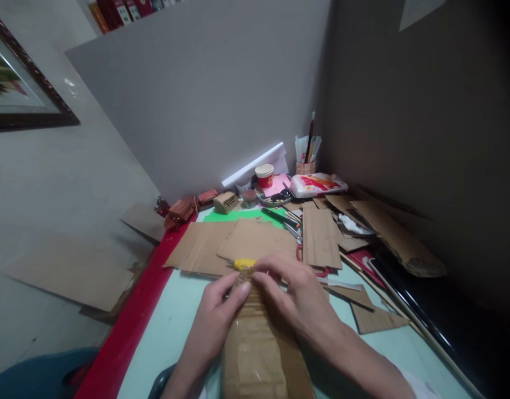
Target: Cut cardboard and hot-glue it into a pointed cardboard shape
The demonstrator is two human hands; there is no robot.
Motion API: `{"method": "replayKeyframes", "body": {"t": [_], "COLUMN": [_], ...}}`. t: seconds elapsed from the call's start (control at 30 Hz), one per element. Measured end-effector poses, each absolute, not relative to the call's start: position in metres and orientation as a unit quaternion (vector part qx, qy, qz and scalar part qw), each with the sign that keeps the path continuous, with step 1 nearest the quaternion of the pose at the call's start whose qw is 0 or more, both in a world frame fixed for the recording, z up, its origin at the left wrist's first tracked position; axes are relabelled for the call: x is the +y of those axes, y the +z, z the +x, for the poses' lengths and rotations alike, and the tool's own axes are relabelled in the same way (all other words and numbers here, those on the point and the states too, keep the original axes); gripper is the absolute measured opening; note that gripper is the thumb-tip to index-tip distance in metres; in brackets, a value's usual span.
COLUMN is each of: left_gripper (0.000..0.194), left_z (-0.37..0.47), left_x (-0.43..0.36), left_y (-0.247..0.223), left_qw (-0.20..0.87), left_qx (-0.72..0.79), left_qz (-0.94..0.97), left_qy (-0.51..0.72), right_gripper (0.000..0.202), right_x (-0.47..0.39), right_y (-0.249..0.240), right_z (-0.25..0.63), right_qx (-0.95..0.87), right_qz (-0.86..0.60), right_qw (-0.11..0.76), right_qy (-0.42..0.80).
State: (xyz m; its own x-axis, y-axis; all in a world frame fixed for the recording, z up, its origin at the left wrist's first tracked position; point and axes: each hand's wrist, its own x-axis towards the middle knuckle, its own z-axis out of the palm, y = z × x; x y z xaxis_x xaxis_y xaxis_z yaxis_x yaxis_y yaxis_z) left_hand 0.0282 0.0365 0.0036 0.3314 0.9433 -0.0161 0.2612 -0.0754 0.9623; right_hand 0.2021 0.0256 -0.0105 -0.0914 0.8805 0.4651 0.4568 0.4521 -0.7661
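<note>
This looks like a craft corner, though whether in a home or an office cannot be told: a counter (155, 327) strewn with cut cardboard (259, 238), scissors (295, 234) and a pen pot (306, 168), closed in by grey panels (205, 100), with books (122, 11) above and a framed picture (14, 77) on the wall (92, 183).

A red-and-white paper cup (264, 177) stands left of a plastic packet (315, 185), apparently a tissue pack, with a pen holder (305, 168) behind and a framed picture (14, 83) on the left wall (84, 166).
</note>
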Motion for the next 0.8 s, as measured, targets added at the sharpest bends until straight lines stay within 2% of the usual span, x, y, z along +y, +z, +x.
{"method": "replayKeyframes", "body": {"t": [0.43,0.7,0.8], "left_gripper": [0.029,0.03,0.032], "left_z": [0.025,0.017,0.017], "left_x": [0.033,0.035,0.035], "left_y": [0.005,-0.001,-0.001], "left_qw": [0.502,0.518,0.507], "left_qx": [0.457,0.461,0.473], "left_qz": [0.672,0.666,0.663], "left_qy": [0.294,0.274,0.283], "right_gripper": [0.013,0.02,0.021], "right_x": [0.022,0.019,0.019], "right_y": [-0.01,-0.022,-0.022], "right_z": [0.201,0.187,0.188], "right_qx": [-0.72,-0.772,-0.771], "right_qz": [-0.432,-0.366,-0.375], "right_qw": [0.493,0.507,0.504], "right_qy": [0.229,0.113,0.105]}}
